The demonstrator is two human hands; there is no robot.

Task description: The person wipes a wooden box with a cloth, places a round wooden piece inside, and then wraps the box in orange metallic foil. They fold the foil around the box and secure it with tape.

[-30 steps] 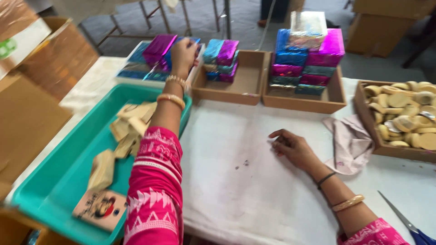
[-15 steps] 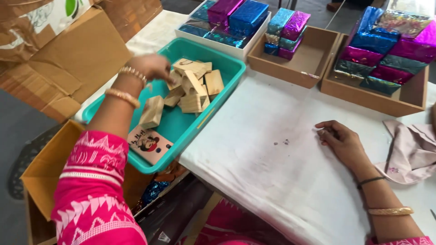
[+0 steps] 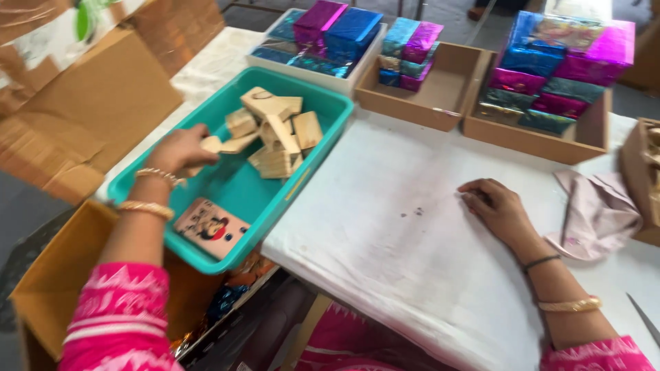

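Note:
My left hand [image 3: 180, 149] reaches into the teal plastic tray [image 3: 313, 172] and closes on a pale wooden block [image 3: 213, 145] at the edge of a heap of several wooden blocks [image 3: 278, 134]. A printed card with a red and black picture [image 3: 210, 227] lies flat in the near end of the tray. Resting palm down on the white cloth-covered table [image 3: 405, 275], my right hand [image 3: 496, 208] has its fingers loosely curled and holds nothing. Both wrists wear gold bangles, and both sleeves are pink.
A white box [image 3: 344, 81] and two brown cardboard trays [image 3: 440, 110] [image 3: 550, 141] at the back hold shiny blue and magenta wrapped packs. A crumpled pale cloth [image 3: 597, 216] lies to the right, scissor tips [image 3: 643, 317] at the edge. Cardboard cartons [image 3: 82, 110] stand left; another carton [image 3: 41, 302] sits below.
My left hand has drawn back from the foil packs at the far side into the teal tray and taken hold of a wooden block. My right hand stays on the cloth.

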